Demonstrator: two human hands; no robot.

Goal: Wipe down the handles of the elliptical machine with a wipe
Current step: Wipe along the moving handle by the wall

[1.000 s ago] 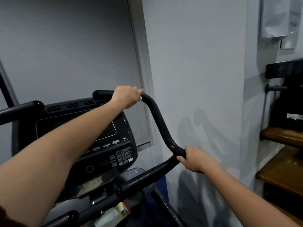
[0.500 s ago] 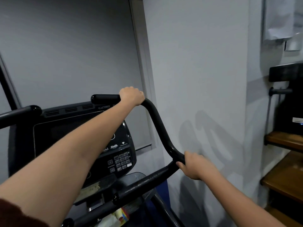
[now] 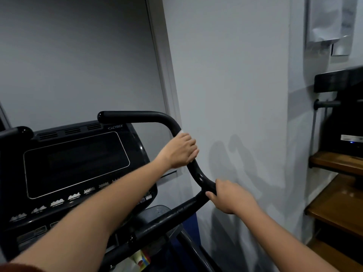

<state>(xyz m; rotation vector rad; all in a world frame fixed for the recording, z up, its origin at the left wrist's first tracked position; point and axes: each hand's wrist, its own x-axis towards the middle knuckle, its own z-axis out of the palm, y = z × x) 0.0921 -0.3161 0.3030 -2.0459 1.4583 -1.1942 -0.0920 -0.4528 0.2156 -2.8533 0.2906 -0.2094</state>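
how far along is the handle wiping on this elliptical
About midway on one handle, as a guess. The left hand grips the wipe round the right handle on its sloping part; the right hand steadies the bend below. The left handle has no hand on it, so it probably remains.

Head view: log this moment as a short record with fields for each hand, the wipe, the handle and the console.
left hand: wrapped around the sloping part of the handle, a wipe under it
right hand: grips the handle at its lower bend
wipe: only a white edge shows above the left hand's fingers
handle: black, curved; top horizontal part bare
console: dark screen, left of the handle
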